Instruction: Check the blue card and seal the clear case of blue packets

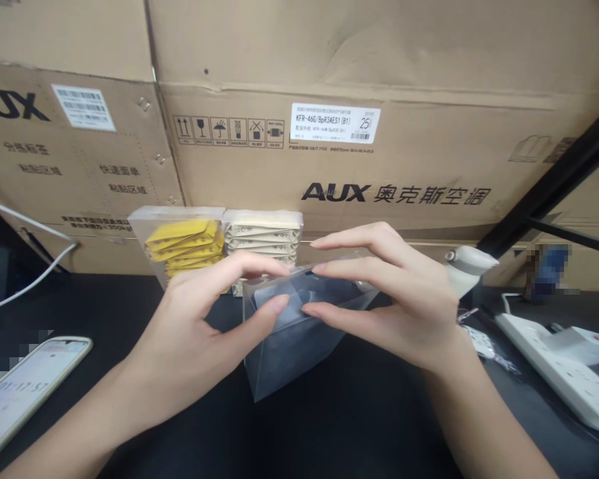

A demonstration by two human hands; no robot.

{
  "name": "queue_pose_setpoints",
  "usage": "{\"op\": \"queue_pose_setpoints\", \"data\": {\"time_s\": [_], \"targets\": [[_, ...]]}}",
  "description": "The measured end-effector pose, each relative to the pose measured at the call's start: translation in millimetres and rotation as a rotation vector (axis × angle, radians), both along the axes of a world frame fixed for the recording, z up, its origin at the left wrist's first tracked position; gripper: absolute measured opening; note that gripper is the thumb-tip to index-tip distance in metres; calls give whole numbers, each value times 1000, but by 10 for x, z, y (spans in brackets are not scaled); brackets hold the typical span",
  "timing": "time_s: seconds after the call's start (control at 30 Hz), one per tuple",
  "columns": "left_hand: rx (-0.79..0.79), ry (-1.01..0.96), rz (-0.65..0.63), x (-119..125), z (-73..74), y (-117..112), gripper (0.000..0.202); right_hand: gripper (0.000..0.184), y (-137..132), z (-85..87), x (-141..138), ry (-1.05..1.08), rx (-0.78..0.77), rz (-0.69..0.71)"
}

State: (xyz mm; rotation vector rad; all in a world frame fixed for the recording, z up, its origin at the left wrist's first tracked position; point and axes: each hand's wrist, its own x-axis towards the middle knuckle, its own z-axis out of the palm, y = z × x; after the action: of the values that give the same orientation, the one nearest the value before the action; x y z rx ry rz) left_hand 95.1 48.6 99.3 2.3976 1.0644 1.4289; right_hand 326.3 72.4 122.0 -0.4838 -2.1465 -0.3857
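Both my hands hold a small clear plastic box (292, 342) above the black table (339, 426). My left hand (199, 332) grips its left side, thumb and forefinger pinching the top edge. My right hand (389, 299) holds the right side, fingers curled over the open top flap. Whether anything is inside the box I cannot tell. Just behind the hands stand two clear boxes side by side, one filled with yellow packets (180, 243) and one with cream packets (264, 236).
Large AUX cardboard cartons (379, 166) wall off the back of the table. A phone (24, 389) lies at the left front, a white cable (30, 279) beyond it. A white power strip (559, 366) and a white device (466, 266) sit at the right, under a black frame bar (554, 179).
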Motion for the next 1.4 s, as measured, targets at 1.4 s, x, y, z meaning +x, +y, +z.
{"op": "queue_pose_setpoints", "data": {"time_s": [1.4], "targets": [[-19,7,-49,26,1,42,18,6,56,-33,-37,-4,-129,103]]}}
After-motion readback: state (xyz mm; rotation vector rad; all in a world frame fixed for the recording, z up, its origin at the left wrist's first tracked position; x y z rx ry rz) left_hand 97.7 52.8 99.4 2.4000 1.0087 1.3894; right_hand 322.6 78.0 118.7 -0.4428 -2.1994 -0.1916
